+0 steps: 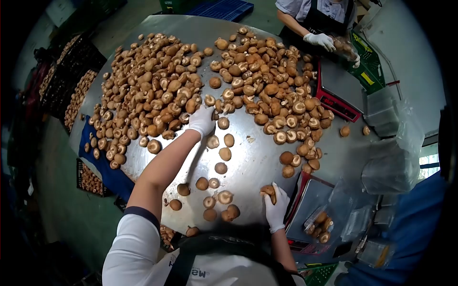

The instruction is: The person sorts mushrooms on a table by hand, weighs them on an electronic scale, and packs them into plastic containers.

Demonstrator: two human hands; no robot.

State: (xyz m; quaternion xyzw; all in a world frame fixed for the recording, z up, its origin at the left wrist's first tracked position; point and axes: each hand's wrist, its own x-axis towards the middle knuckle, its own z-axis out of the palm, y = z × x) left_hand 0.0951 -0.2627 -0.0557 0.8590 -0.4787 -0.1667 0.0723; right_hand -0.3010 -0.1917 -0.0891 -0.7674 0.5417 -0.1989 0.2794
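My left hand (201, 122), in a white glove, reaches to the inner edge of the left pile of shiitake mushrooms (157, 71). Its fingers stretch out beside a few mushrooms, and their tips are partly hidden. Closer to my body, my right hand (276, 209), also gloved, is closed on a brown shiitake mushroom (268, 192) just left of the near scale (303, 209). On that scale sits a clear plastic tray (318, 228) with several mushrooms in it. Between my arms, loose mushrooms (225, 154) lie scattered on the metal table (257, 162).
A second mushroom pile (267, 71) covers the far right. Beyond it, a co-worker's gloved hand (320, 41) is near a red scale (339, 90). Clear plastic containers (391, 167) are stacked along the right edge. Mushroom crates (78, 95) stand left of the table.
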